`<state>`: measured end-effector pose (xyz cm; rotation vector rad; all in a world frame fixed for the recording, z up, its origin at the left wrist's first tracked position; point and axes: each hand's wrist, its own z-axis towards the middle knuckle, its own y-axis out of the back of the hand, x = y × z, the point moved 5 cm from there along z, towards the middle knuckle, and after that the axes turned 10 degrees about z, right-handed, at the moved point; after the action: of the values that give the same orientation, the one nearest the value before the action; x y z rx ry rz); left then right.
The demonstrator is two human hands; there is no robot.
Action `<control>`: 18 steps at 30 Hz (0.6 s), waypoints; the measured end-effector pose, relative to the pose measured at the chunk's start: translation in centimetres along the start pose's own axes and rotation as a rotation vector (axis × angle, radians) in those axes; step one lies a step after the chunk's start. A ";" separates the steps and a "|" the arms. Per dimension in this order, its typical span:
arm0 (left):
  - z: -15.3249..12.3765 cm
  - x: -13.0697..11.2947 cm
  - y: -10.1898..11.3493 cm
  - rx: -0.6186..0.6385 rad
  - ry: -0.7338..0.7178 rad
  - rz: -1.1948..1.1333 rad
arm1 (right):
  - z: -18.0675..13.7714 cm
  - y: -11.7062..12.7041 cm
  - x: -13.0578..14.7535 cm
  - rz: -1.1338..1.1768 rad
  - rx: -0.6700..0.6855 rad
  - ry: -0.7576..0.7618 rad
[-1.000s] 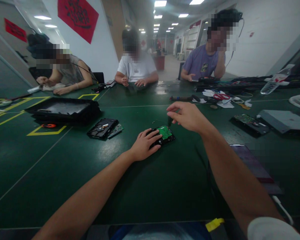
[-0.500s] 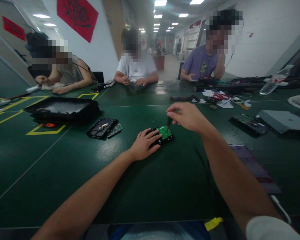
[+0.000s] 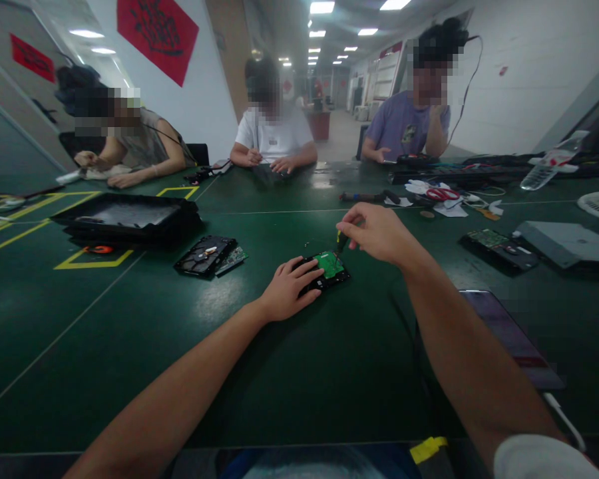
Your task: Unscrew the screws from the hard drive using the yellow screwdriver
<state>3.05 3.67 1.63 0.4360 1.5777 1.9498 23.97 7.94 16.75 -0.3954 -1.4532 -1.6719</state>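
A small black hard drive with a green circuit board on top lies on the green table. My left hand rests flat on its near left side and holds it down. My right hand hovers just above and behind the drive, fingers pinched around a small dark screwdriver whose tip points down at the far edge of the board.
A second opened hard drive lies to the left, beside a black tray. Another drive and a grey box sit at right, a dark phone nearer. Scissors and a bottle lie farther back. Three people sit across.
My right hand has shifted slightly right and up, and the screwdriver now shows tilted over the board's far edge. My left hand has stayed on the drive.
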 end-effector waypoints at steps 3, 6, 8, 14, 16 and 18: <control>0.0 0.0 -0.1 0.003 -0.002 0.005 | 0.1 -0.5 0.0 0.030 0.057 0.038; 0.0 0.0 -0.2 0.002 -0.004 0.002 | 0.2 -0.7 0.1 0.026 0.076 0.075; 0.0 0.0 -0.2 0.000 -0.003 0.001 | 0.1 -0.6 0.2 -0.006 0.062 0.082; 0.0 0.0 -0.1 0.005 0.000 0.005 | -0.1 0.3 0.1 -0.095 -0.056 0.003; 0.0 0.0 -0.1 0.007 -0.001 0.006 | -0.1 0.3 0.2 -0.108 -0.051 -0.008; 0.0 0.0 -0.1 0.008 -0.002 0.009 | -0.2 0.1 0.4 -0.081 -0.014 0.010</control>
<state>3.07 3.63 1.57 0.4490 1.5851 1.9497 23.91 7.59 17.06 -0.3398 -1.4682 -1.7470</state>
